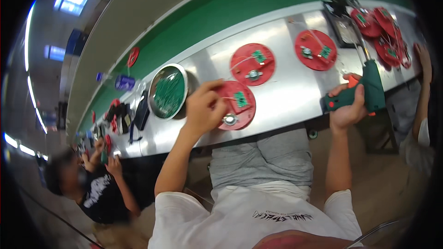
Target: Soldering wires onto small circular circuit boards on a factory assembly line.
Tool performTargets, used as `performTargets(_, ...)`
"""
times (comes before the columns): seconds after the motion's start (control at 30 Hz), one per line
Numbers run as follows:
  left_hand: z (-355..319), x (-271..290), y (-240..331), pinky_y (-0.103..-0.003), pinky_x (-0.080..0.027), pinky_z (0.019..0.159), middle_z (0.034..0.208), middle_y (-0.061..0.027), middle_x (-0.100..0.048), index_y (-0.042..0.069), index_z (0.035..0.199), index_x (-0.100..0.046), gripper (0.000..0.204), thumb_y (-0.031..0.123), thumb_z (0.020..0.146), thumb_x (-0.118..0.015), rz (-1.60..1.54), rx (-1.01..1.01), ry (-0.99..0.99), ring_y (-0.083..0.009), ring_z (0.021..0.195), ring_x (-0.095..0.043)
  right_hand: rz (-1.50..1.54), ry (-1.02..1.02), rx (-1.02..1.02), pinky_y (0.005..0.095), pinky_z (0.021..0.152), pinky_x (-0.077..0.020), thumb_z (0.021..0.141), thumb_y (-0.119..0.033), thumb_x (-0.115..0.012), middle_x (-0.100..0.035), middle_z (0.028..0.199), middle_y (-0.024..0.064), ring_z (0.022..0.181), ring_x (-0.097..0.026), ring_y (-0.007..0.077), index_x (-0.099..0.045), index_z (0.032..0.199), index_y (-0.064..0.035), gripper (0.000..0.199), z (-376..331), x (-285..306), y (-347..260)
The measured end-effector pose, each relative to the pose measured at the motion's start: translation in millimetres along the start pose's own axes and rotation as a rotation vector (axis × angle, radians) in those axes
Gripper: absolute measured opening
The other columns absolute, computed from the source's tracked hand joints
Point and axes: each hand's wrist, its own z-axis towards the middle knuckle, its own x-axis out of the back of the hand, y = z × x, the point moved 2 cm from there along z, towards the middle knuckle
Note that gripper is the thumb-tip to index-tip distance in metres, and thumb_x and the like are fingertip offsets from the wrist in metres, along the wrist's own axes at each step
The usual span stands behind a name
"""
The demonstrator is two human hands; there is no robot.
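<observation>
My left hand [204,108] is over the left edge of a round red disc [244,118], fingers curled together; whatever they may pinch is hidden. This disc carries a small green circuit board [240,99], thin wires and a round silvery part [230,119]. My right hand [349,109] grips a dark green pistol-shaped tool [374,85] with an orange trigger, its metal tip pointing away from me. A second red disc [240,59] lies just behind the first, and a third red disc [316,62] lies farther right, both with boards and wires.
A metal bowl [185,76] of green pieces stands left of my left hand. Behind the tool is a black holder [339,23]; stacked red discs [388,48] lie at the right. One person [99,186] works at the left; another person's arm [423,83] is at the right.
</observation>
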Motion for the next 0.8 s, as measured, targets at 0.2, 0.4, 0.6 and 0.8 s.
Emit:
performTargets(0.2,6.2,42.8,-12.3,-0.043,-0.047,0.097,0.106,-0.0121,-0.070,0.003,0.087,-0.066,0.011,0.011,0.079,-0.069,0.003,-0.221,0.030,-0.0303,0.108,-0.063,-0.077,-0.360,0.074,0.0292,0.050,-0.0483,0.102,-0.028,-0.043,-0.060,0.104,0.0184,0.054,-0.057,0.0170,-0.051,0.117,0.0050,0.037,-49.7,-42.6,-13.0)
performTargets(0.4,17.8,103.3,-79.8,-0.045,-0.054,0.077,0.091,-0.0194,-0.071,0.001,0.097,-0.073,0.021,0.017,0.083,-0.067,0.410,0.381,0.002,-0.0366,0.083,-0.069,-0.037,-0.414,-0.202,0.0310,0.047,-0.0476,0.101,-0.024,-0.050,-0.064,0.097,0.0189,0.048,-0.057,0.0182,-0.056,0.113,0.0046,0.032,-66.5,-65.9,8.1)
performTargets(0.6,-3.7,78.2,-115.9,-0.049,-0.054,0.082,0.094,-0.0220,-0.070,0.002,0.089,-0.069,0.017,0.018,0.085,-0.064,0.446,0.558,-0.065,-0.0415,0.090,-0.067,-0.050,-0.363,-0.238,0.0297,0.041,-0.0455,0.101,-0.023,-0.050,-0.063,0.095,0.0187,0.048,-0.057,0.0169,-0.055,0.112,0.0040,0.030,-65.6,-68.3,8.0)
performTargets(0.8,-6.2,102.7,-125.7,-0.038,-0.054,0.076,0.085,-0.0170,-0.073,0.001,0.093,-0.073,0.016,0.013,0.084,-0.069,0.150,0.537,0.166,-0.0309,0.080,-0.071,-0.108,-0.349,-0.202,0.0294,0.042,-0.0441,0.101,-0.027,-0.048,-0.063,0.095,0.0186,0.047,-0.054,0.0161,-0.055,0.110,0.0052,0.034,-65.1,-70.0,9.4)
